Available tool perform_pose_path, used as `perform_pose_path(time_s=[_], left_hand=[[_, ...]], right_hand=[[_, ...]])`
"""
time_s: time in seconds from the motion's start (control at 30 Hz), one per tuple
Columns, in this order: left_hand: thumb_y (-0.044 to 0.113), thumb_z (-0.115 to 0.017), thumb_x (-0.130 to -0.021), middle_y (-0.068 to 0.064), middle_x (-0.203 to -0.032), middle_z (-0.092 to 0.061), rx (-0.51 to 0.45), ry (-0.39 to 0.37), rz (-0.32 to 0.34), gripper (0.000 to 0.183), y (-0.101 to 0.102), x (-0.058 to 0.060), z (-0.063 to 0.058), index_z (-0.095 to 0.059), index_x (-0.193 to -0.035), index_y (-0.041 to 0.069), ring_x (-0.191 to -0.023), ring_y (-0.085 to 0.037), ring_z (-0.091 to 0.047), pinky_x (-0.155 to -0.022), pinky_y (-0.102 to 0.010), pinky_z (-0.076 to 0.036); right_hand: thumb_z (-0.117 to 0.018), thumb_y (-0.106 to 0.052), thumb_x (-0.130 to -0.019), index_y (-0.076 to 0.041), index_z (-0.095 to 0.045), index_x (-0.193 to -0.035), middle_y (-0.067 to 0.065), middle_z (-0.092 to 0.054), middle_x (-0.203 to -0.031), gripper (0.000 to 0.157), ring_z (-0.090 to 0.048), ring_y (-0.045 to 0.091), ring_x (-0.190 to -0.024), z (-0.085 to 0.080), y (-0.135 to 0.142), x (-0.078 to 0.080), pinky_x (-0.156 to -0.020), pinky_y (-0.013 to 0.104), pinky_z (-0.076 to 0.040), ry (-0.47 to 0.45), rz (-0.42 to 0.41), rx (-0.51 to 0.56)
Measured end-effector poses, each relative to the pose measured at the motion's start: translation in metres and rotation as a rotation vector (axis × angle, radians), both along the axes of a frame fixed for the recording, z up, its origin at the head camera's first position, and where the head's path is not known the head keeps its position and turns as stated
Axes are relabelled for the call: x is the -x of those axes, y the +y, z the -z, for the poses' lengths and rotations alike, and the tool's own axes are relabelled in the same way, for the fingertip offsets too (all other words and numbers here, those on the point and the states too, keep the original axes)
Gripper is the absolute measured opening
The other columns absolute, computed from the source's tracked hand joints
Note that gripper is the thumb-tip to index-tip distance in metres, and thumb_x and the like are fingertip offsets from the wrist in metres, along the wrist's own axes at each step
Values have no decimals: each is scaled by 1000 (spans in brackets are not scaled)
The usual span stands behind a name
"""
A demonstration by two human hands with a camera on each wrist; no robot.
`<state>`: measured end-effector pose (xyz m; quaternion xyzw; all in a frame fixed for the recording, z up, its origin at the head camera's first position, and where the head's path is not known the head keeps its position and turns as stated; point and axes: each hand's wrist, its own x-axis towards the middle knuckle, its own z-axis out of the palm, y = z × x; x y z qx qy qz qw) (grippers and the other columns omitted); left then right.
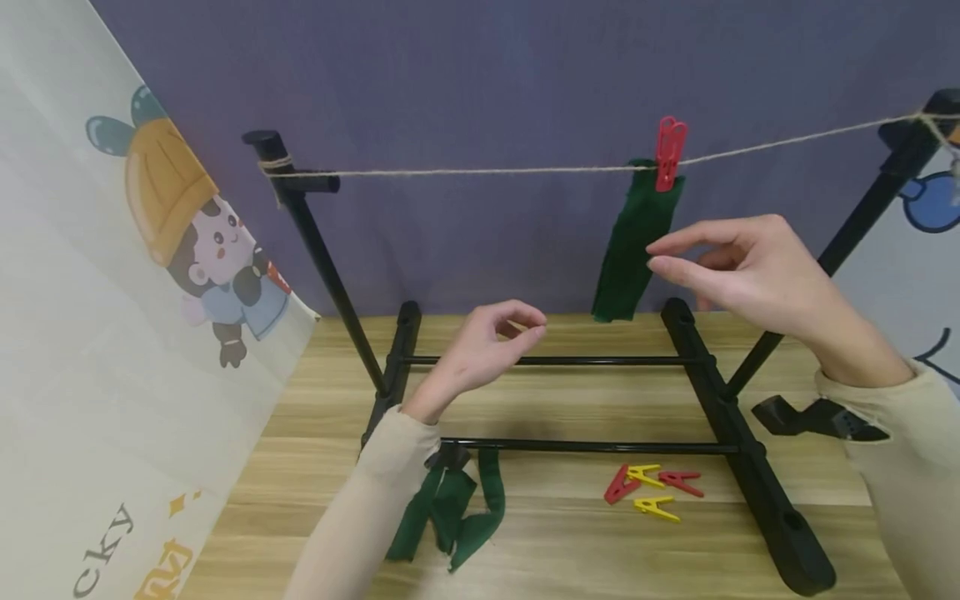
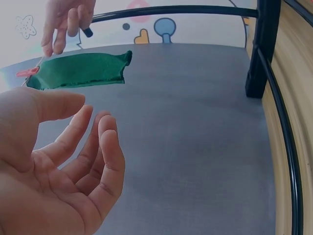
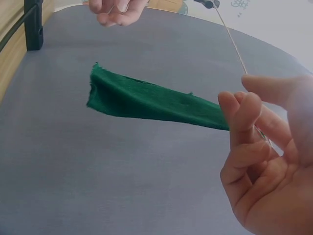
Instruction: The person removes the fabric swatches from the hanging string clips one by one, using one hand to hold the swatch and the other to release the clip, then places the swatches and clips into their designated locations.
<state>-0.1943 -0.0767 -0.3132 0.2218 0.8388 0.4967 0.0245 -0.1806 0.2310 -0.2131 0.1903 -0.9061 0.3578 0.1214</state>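
A dark green cloth strip hangs from a thin string, held there by a red clothespin. Just right of the strip and below the clothespin is my right hand, thumb and fingers loosely bent with a gap between them and nothing in it. My left hand hovers lower, left of the strip, its fingers relaxed and holding nothing. In the left wrist view the strip lies beyond the left thumb. The right wrist view shows the strip behind the right fingers, which partly cover its clipped end.
A black rack carries the string between its two posts. More green strips lie on the wooden tabletop beneath my left forearm. Red and yellow clothespins sit near the rack's right foot. A dark backdrop stands behind.
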Motion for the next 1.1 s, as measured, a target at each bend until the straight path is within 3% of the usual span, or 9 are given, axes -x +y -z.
perform_pose_path(time_s=[0.1, 0.47, 0.8, 1.1], left_hand=[[34, -63, -102, 9, -116, -71, -3, 10, -1, 18, 4, 1, 0, -71, -116, 27, -101, -19, -65, -74, -35, -57], [32, -63, -102, 7, -115, -71, -56, 27, 8, 20, 12, 6, -4, -71, -117, 23, -101, -18, -65, -79, -35, -57], [34, -64, -101, 8, -114, -71, -87, 45, -17, 19, 19, 8, -6, -71, -116, 25, -97, -13, -64, -76, -34, -56], [33, -64, -101, 4, -118, -71, -119, 51, -12, 21, 26, 8, -8, -71, -118, 22, -100, -21, -65, -74, -32, -56]], right_hand=[[-74, -34, -94, -26, -75, -119, -14, -75, -73, 26, -67, 14, -59, -3, -2, 1, -46, 31, -36, 22, 7, 19], [-75, -32, -93, -22, -76, -118, -3, -67, -55, 26, -57, 13, -50, -11, -8, 1, -39, 36, -21, 83, 28, 69], [-75, -33, -93, -20, -76, -118, -4, -68, -57, 28, -57, 12, -50, -18, -7, 4, -39, 36, -23, 96, 36, 77], [-76, -32, -93, -20, -76, -118, -6, -68, -56, 28, -58, 11, -49, -22, -8, 3, -39, 35, -26, 117, 29, 85]])
